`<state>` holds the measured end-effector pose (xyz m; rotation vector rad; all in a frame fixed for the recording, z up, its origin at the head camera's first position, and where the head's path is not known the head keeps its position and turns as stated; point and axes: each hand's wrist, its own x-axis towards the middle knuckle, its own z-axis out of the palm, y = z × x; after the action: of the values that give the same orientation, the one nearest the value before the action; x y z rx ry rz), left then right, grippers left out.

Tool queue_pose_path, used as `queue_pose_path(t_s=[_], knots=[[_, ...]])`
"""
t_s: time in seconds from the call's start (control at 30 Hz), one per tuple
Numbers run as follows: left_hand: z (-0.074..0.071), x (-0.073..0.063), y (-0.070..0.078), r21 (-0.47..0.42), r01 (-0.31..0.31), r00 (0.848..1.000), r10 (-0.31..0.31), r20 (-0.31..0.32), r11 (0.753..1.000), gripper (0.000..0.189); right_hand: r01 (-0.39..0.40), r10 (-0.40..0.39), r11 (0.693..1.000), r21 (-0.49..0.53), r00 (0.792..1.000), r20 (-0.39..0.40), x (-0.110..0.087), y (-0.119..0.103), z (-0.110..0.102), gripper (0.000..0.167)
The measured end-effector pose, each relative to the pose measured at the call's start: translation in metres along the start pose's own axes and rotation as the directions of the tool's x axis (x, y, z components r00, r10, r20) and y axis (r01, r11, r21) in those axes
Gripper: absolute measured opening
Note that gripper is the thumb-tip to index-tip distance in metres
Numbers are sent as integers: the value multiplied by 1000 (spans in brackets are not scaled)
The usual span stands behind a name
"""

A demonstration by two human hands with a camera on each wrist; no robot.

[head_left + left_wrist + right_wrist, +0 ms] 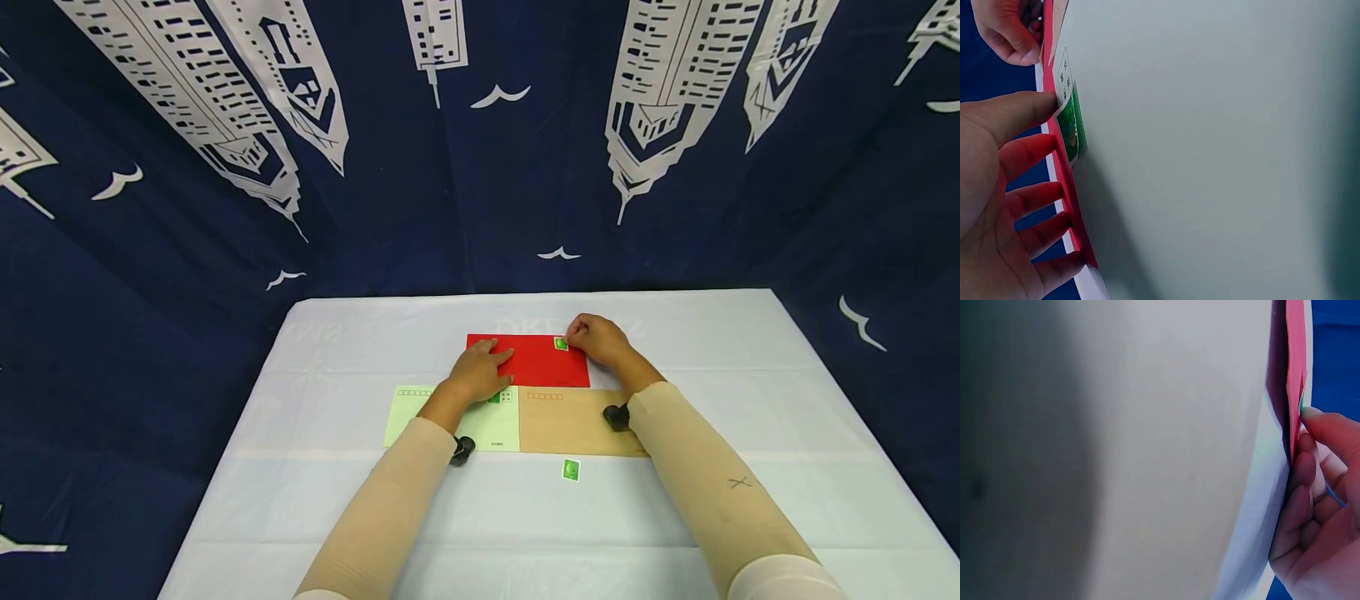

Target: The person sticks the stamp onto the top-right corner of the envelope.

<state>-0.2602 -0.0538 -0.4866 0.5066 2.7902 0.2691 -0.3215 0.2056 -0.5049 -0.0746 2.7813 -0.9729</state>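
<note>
Evidently, the right hand (597,337) pinches the green stamp (561,343) at the upper-right corner of the red envelope (542,365), and slack pressure from the left hand (477,372), fingers (1029,154) spread on the envelope's left end, could let it slide, skewing the stamp.

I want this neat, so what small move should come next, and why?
Probably press the green stamp flat: it sits at the upper right corner of the red envelope, the right hand pinches its edge, and the left hand rests on the envelope.
</note>
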Motion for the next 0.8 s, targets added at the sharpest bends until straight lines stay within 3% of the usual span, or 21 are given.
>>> queue_pose_path(t_s=[0.8], knots=[[-1,0,0,12,2,1000,-2,-1,1000,61,41,-42,999,-10,999,-27,0,3,1,19]])
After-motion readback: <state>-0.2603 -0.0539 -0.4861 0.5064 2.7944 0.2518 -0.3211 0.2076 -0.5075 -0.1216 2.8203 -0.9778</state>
